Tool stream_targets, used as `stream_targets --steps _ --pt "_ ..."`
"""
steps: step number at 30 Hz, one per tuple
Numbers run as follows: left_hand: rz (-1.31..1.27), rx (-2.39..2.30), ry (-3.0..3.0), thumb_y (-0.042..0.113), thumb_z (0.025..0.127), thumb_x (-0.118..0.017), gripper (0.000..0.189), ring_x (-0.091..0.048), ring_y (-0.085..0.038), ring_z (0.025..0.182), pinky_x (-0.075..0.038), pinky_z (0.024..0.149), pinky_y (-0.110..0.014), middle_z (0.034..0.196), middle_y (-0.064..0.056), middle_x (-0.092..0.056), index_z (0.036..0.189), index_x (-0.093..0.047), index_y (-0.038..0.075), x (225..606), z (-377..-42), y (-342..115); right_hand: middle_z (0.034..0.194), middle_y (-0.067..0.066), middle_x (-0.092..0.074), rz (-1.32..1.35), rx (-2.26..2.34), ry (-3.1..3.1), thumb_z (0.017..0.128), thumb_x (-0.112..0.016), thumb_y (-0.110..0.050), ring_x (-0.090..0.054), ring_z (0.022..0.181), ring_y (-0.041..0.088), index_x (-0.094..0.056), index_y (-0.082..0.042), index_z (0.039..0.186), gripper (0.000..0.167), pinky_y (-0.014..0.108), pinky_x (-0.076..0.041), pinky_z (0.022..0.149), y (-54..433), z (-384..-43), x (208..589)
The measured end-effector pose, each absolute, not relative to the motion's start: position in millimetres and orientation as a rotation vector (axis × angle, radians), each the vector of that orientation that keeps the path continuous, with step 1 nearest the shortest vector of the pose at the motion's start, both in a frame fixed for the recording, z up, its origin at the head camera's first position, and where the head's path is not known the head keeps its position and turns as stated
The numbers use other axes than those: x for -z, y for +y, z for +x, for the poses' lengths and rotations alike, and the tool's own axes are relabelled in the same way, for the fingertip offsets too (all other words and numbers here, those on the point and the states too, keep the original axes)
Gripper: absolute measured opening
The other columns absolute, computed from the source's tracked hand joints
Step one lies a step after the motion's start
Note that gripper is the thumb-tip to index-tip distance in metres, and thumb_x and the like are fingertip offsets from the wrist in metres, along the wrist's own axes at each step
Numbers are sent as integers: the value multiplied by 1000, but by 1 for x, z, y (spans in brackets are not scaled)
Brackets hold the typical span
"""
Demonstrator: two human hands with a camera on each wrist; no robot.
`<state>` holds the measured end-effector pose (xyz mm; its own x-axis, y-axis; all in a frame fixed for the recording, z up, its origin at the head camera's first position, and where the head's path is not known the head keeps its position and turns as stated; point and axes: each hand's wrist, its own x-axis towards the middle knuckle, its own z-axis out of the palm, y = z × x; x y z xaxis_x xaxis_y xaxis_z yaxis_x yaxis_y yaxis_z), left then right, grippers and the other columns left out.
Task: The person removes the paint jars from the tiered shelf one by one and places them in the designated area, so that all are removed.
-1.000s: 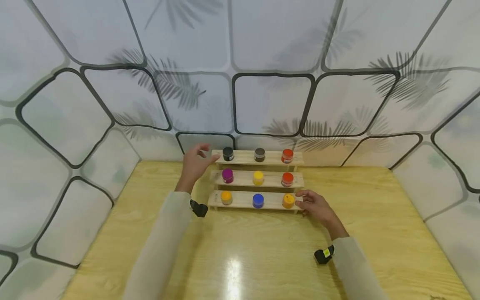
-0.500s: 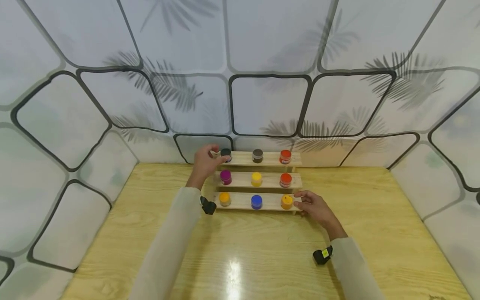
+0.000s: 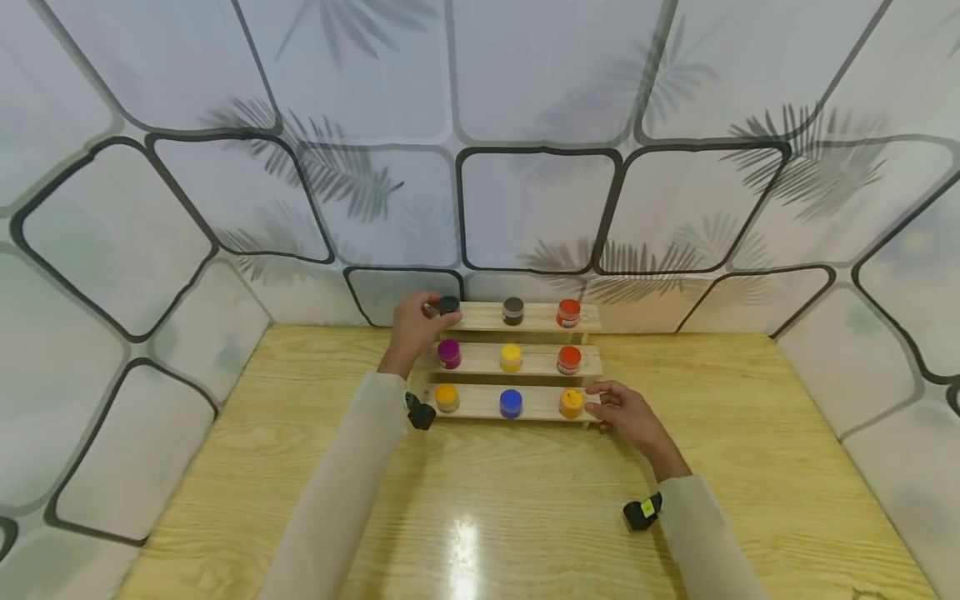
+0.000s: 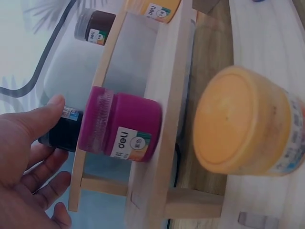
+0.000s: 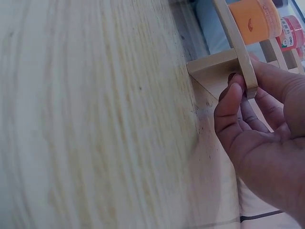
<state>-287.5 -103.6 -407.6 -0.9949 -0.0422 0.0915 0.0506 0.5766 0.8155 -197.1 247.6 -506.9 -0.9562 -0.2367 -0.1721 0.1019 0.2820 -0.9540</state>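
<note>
A three-tier wooden rack (image 3: 480, 402) bears small paint jars on each step. At the top step's left end, my left hand (image 3: 417, 327) pinches a black paint jar (image 4: 66, 131) between thumb and fingers. The jar is partly hidden by the thumb in the head view. Just below it stands a purple paint jar (image 4: 133, 126), and on the bottom step an orange-yellow jar (image 4: 238, 121). My right hand (image 3: 632, 415) grips the right end of the rack's bottom step, thumb and fingers on either side of the board. Beside its fingertips is an orange jar (image 3: 572, 403).
More jars stand on the rack: dark brown (image 3: 513, 312), red (image 3: 568, 313), a second red (image 3: 569, 360), yellow (image 3: 511, 358) and blue (image 3: 511, 404). A patterned wall (image 3: 540, 208) rises close behind. The wooden table (image 3: 525, 500) extends in front and to both sides.
My left hand has moved right from beside the rack's top step to the black jar and closed its fingers on it. The right hand keeps its hold on the bottom step.
</note>
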Motion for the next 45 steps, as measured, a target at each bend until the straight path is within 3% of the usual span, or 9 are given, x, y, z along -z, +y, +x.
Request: stream_targets --steps 10,20,32,45 --pt "22 1413 -2662 30 79 -77 47 -55 -27 95 -47 82 -37 112 -13 -63 115 -63 4 409 -284 -106 86 1 -56 -126 1716 2298 92 -61 -16 -55 74 8 -49 6 125 42 29 -53 67 244 -197 506" --pt "-2 1411 -2637 31 81 -75 44 -47 -22 84 -39 70 -28 110 -14 -62 113 -63 4 404 -276 -120 88 3 -57 -130 1687 2328 92 -62 -15 -56 73 9 -50 7 125 41 29 -53 65 239 -198 503" --pt "-17 1332 -2609 30 81 -75 45 -50 -30 95 -41 84 -40 110 -16 -62 114 -63 1 397 -267 -138 88 4 -57 -119 1661 2327 93 -61 -17 -56 76 10 -49 7 126 42 29 -53 68 242 -198 501" --pt "94 1341 -2626 30 83 -73 52 -54 -31 98 -46 87 -43 119 -17 -58 124 -58 2 404 -256 -165 84 -1 -55 -114 1691 2312 92 -62 -17 -54 74 9 -49 7 124 42 28 -53 67 245 -196 503"
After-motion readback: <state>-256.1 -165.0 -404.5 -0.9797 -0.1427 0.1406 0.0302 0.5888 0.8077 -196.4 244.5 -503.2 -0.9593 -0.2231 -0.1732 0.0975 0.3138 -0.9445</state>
